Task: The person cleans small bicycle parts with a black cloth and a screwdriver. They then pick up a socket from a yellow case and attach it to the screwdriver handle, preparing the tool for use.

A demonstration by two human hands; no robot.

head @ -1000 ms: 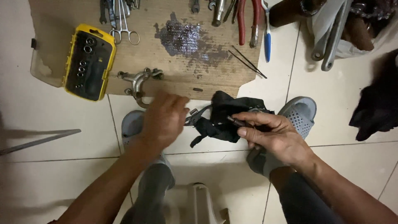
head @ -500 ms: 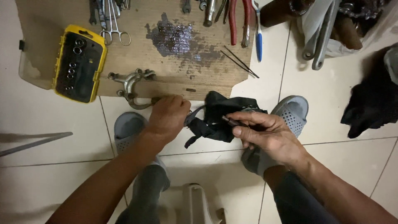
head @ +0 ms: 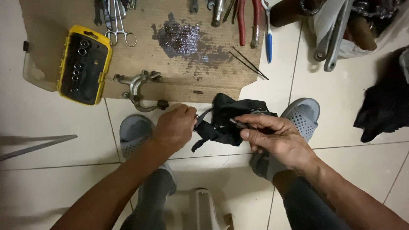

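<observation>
Your left hand [head: 175, 127] is curled into a loose fist around one end of a thin curved metal part [head: 203, 115], and your right hand [head: 277, 138] pinches a small dark metal piece [head: 237, 124] between thumb and fingertips. Both hands also meet a crumpled black rag [head: 223, 121], which hangs between them, above the pale tiled floor [head: 51, 170] and just in front of the cardboard sheet [head: 187, 81].

Compared with a second ago, your hands sit a little lower and closer to you, and the rag has come with them; the grips look unchanged. The yellow socket case [head: 84, 64], the grey metal caliper [head: 138, 87] and the greasy stain [head: 183, 40] lie where they were on the cardboard.

Mind the edges. The cardboard's near edge runs just above your knuckles, with the caliper close to your left hand. Your grey perforated shoes [head: 303, 117] flank the rag below. Two thin black rods [head: 249, 64] lie off the cardboard's right corner, near the blue-handled brush [head: 269, 38] and red-handled pliers [head: 241, 21]. A dark cloth heap [head: 383, 106] sits well apart on the right. Bare tile lies to your left and between your right shoe and that heap.
</observation>
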